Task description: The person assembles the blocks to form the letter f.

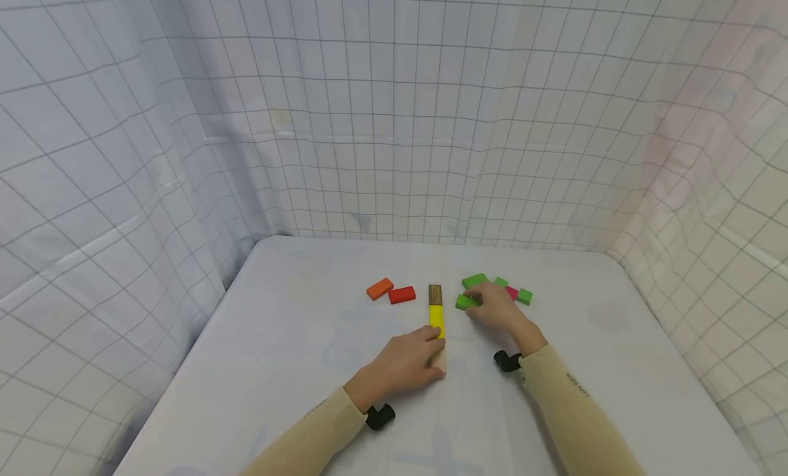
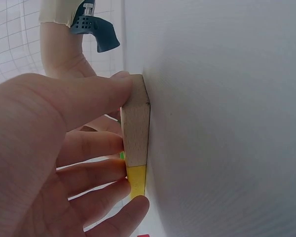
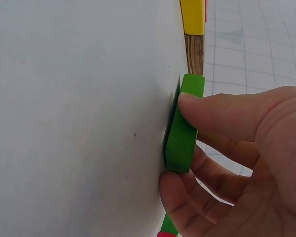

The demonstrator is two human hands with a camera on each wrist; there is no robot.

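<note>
A row of blocks runs away from me on the white table: a pale plain wooden block [image 2: 136,133] nearest, then a yellow block [image 1: 436,317], then a dark brown block [image 1: 435,295]. My left hand [image 1: 403,360] holds the plain block, its thumb at the near end and its fingers along the side, reaching onto the yellow one. To the right of the row, my right hand [image 1: 497,308] pinches a green block [image 3: 185,133] between thumb and fingers, close over the table. Part of that green block is hidden by the hand in the head view.
Left of the row lie an orange block [image 1: 379,288] and a red block [image 1: 402,295]. Another green block [image 1: 474,280], small green blocks [image 1: 524,297] and a pinkish-red block [image 1: 512,293] lie around the right hand. Gridded white curtains [image 1: 418,134] enclose the table's back and sides.
</note>
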